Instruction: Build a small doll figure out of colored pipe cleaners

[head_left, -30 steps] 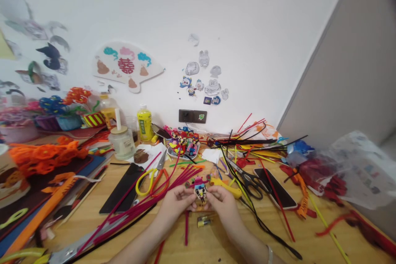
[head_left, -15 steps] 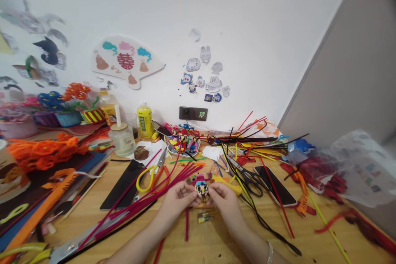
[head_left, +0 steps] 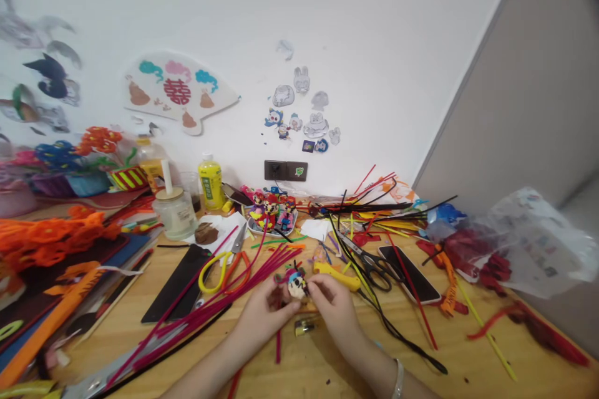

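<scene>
A small pipe-cleaner figure [head_left: 296,287] with a pale face, blue band and magenta top is held up over the table, tilted to one side. My left hand [head_left: 266,310] has its thumb and fingers closed around the figure's left and lower side. My right hand [head_left: 333,304] pinches at its right edge; the fingertips partly hide the lower body. Below the hands lies a small yellow-and-clear object [head_left: 305,326], too small to name. Beyond my right hand is a yellow-handled tool [head_left: 337,275], and orange-handled scissors [head_left: 239,274] lie past my left.
Magenta pipe cleaners [head_left: 206,318] fan across the left. A black phone [head_left: 412,273] and black scissors [head_left: 380,269] lie to the right. Behind stands a tray of finished figures [head_left: 274,215], beside a yellow bottle [head_left: 210,181] and glass jar [head_left: 175,215]. A plastic bag [head_left: 538,243] sits far right.
The figure has turned from upright and facing me to tilted, and my right fingers have shifted along its edge. The view has swung slightly to the right.
</scene>
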A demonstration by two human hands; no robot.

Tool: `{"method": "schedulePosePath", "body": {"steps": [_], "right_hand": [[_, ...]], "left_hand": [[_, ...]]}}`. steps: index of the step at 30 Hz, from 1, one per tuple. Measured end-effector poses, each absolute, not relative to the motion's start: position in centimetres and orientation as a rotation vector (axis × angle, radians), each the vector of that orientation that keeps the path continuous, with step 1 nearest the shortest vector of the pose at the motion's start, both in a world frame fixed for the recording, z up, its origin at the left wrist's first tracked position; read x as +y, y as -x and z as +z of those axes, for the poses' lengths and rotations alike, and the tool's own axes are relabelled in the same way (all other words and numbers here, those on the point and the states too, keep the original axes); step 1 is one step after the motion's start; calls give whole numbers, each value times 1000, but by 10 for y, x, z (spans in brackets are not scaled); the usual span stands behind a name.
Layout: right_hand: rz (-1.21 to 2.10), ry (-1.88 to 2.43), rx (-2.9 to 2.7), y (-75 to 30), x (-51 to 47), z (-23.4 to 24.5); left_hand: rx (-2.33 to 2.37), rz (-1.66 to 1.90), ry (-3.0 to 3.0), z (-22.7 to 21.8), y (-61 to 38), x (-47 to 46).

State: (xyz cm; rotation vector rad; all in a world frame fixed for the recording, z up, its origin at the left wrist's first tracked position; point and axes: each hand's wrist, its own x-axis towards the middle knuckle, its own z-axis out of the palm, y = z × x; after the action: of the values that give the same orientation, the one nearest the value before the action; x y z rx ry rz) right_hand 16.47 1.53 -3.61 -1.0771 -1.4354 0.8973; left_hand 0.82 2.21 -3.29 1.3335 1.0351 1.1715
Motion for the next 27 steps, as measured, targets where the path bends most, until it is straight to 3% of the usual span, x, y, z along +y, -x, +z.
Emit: {"method": "schedulePosePath", "body": {"steps": [6, 11, 27], "right_hand": [[1050, 931, -1405, -166, 16, -40], [944, 917, -1513, -165, 15, -44], [494, 987, -1819, -175, 9, -23]], "left_hand": [[1170, 1111, -2238, -19, 3, 14], [1330, 1127, -2531, -22, 7, 16], [1286, 1297, -2107, -23, -1, 11]]}}
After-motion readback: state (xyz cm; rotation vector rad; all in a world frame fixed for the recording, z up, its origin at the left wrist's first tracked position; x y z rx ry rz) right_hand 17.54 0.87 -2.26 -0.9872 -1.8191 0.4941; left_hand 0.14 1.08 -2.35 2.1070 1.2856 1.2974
